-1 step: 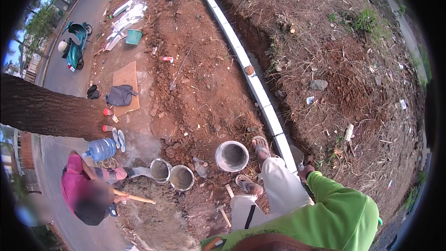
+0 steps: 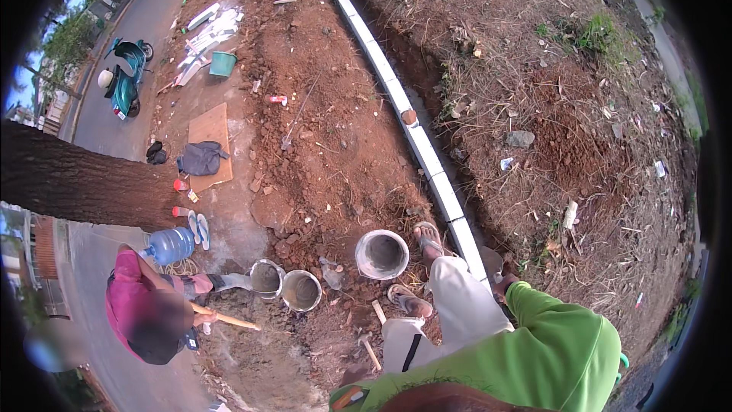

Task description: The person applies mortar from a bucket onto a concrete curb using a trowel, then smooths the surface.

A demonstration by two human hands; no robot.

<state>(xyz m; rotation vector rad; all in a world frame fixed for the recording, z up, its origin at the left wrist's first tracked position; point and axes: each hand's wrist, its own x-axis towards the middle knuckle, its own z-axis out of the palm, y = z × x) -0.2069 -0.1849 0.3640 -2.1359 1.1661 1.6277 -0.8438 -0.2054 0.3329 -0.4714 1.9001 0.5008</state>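
My right hand point(image 2: 505, 284) grips a trowel point(image 2: 489, 261) beside the row of white blocks point(image 2: 439, 188) along the trench point(image 2: 418, 91). What seems to be my left hand point(image 2: 354, 374) shows only as a dark patch by my left knee, fingers unclear. A bucket of grey mix point(image 2: 381, 255) stands by my sandalled feet. A wooden-handled hammer point(image 2: 370, 352) lies near my left leg. A brown brick point(image 2: 409, 117) rests on the block row.
A person in pink point(image 2: 130, 297) holds a wooden handle point(image 2: 232, 320) beside two buckets point(image 2: 301, 292). A water jug point(image 2: 169, 246), a tree trunk point(image 2: 76, 175), cardboard point(image 2: 210, 118), a green bucket point(image 2: 222, 64) and a scooter point(image 2: 130, 76) are at left.
The person in pink and the handle they hold have shifted slightly. My right hand and the trowel stay at about the same place by the blocks.
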